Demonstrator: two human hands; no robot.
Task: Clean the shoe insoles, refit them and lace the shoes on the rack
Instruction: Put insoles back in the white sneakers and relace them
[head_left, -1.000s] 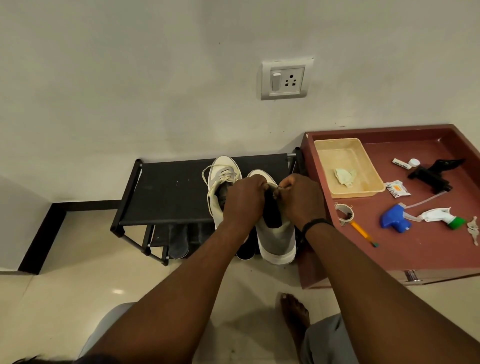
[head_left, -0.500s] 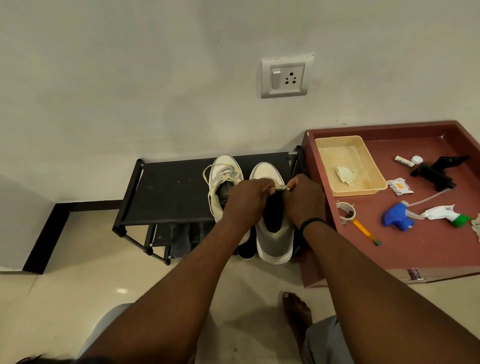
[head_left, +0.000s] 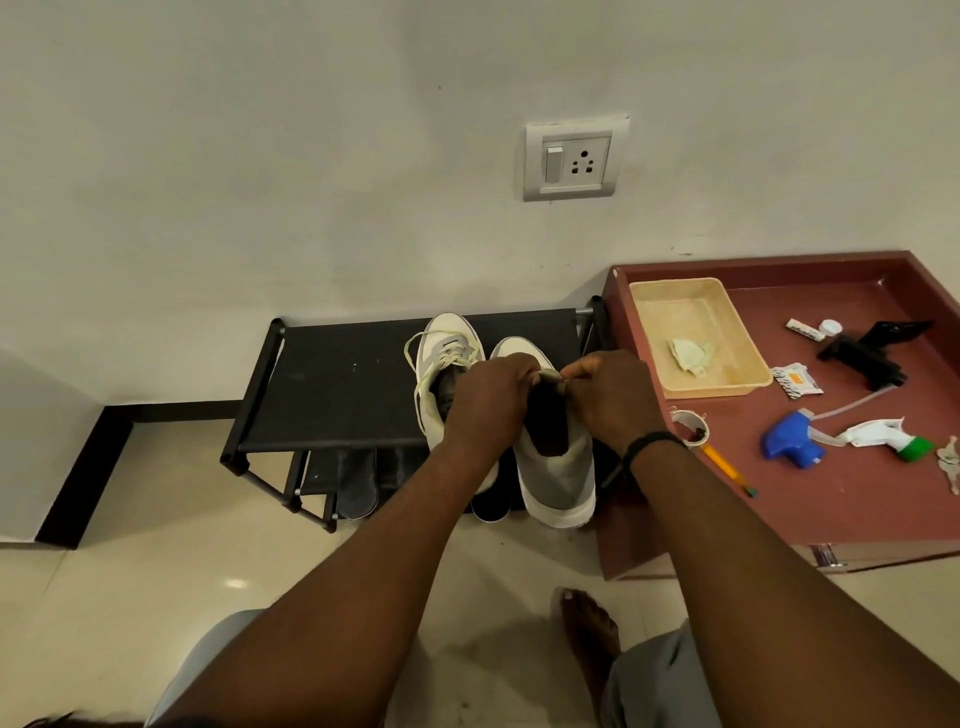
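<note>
Both hands, left hand (head_left: 488, 397) and right hand (head_left: 608, 397), remain pinching cream lace (head_left: 551, 375); fingers above unlaced grey-white right sneaker (head_left: 553, 462); lacing remains.

The shoe rack (head_left: 332, 395) is black, frame and fabric alike. Both sneakers are off-white with grey panels: the left sneaker (head_left: 441, 364) has cream laces, the right sneaker (head_left: 558, 467) a dark inside and a white sole. The surface (head_left: 857, 499) is maroon. On it the tray (head_left: 696, 332) is pale beige, the spray head (head_left: 883, 434) white with a green nozzle, the bottle cap (head_left: 792, 441) blue, the pencil (head_left: 724, 467) orange. A black band (head_left: 649, 441) circles the right wrist. The wall socket (head_left: 571, 161) is white.
</note>
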